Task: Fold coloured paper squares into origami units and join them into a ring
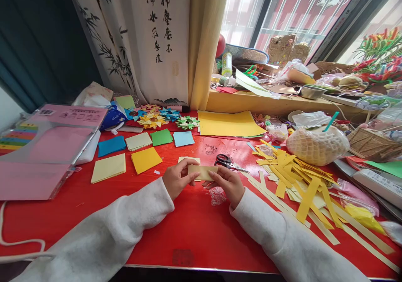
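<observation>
A small pale yellow piece of paper (pixel 202 173), a narrow rectangle, is stretched between my two hands above the red table. My left hand (pixel 178 177) pinches its left end, thumb in front. At the right end my right hand (pixel 228 183) grips it between thumb and fingers. Behind it, partly covered, lies a cream paper square (pixel 189 160). Black-handled scissors (pixel 226 163) rest just beyond my right hand. To the left are stacks of square paper: yellow (pixel 146 160), cream (pixel 108 168), blue (pixel 111 146), green (pixel 161 137) and light blue (pixel 184 139).
Yellow paper strips (pixel 295 177) are heaped on the right, near a drink in a white foam net (pixel 317 146). Yellow sheets (pixel 229 123) and folded paper flowers (pixel 153 120) lie at the back. A pink paper pack (pixel 75 142) sits left on the red table (pixel 201 236).
</observation>
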Action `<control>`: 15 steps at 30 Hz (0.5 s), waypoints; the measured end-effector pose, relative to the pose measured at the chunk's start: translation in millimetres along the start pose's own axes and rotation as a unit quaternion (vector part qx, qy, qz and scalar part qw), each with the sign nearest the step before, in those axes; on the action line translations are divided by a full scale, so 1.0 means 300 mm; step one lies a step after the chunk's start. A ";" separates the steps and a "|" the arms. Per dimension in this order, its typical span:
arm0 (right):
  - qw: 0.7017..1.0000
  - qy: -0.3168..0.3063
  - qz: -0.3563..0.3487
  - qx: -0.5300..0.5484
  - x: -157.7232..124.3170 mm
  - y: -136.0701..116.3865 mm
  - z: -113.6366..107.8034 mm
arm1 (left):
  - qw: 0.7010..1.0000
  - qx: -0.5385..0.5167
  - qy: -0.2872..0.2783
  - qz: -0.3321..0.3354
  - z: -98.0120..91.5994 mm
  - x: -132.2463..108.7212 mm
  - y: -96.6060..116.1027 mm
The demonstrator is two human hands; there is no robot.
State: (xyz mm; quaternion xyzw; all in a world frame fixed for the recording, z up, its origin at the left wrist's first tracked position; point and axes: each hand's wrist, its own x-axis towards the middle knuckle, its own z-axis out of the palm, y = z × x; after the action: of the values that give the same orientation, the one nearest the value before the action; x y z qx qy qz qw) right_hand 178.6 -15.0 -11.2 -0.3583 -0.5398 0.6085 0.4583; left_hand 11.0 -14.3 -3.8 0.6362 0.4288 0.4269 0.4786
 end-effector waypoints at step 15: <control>1.000 -0.002 -0.002 -0.022 -0.003 0.009 0.000 | 0.999 0.051 -0.007 -0.013 -0.006 -0.002 -0.009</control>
State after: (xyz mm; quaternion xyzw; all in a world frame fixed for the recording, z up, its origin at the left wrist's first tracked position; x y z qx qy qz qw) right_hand 178.5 -15.8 -13.8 -0.3656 -0.5545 0.5965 0.4505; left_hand 8.6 -14.1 -6.2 0.6567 0.4551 0.3940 0.4543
